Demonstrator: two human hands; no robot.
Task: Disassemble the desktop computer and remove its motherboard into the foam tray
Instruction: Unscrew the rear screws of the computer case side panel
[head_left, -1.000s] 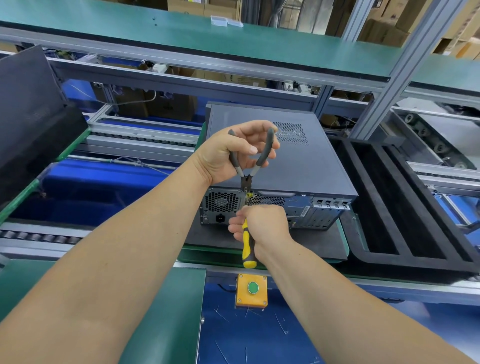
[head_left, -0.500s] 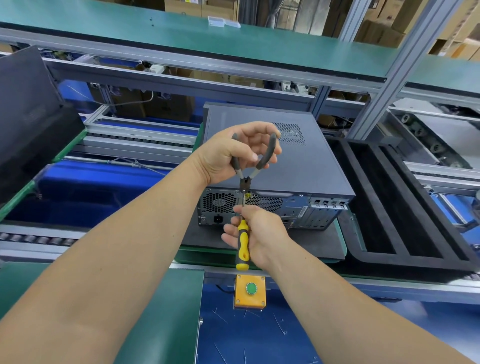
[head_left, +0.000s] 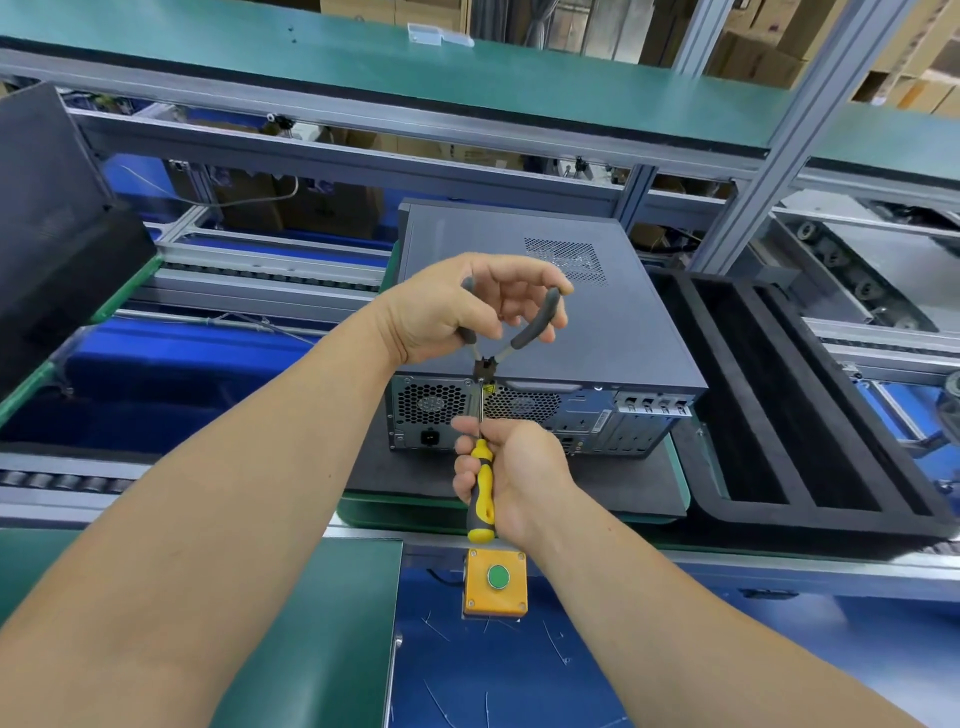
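Observation:
A dark grey desktop computer lies flat on a black mat, its rear panel with fan grilles and ports facing me and its cover closed. My left hand grips grey-handled pliers above the top rear edge, jaws pointing down. My right hand holds a yellow-and-black screwdriver, its shaft pointing up to the pliers' jaws at the rear panel. A black foam tray with long slots sits right of the computer. The motherboard is hidden inside the case.
An orange box with a green button is mounted on the near rail below my right hand. A black foam block leans at the far left. Roller conveyors run left and right; a green shelf spans overhead.
The view has shifted slightly. Both hands stay at the rear top edge with pliers and screwdriver; my right hand sits a little lower on the screwdriver handle.

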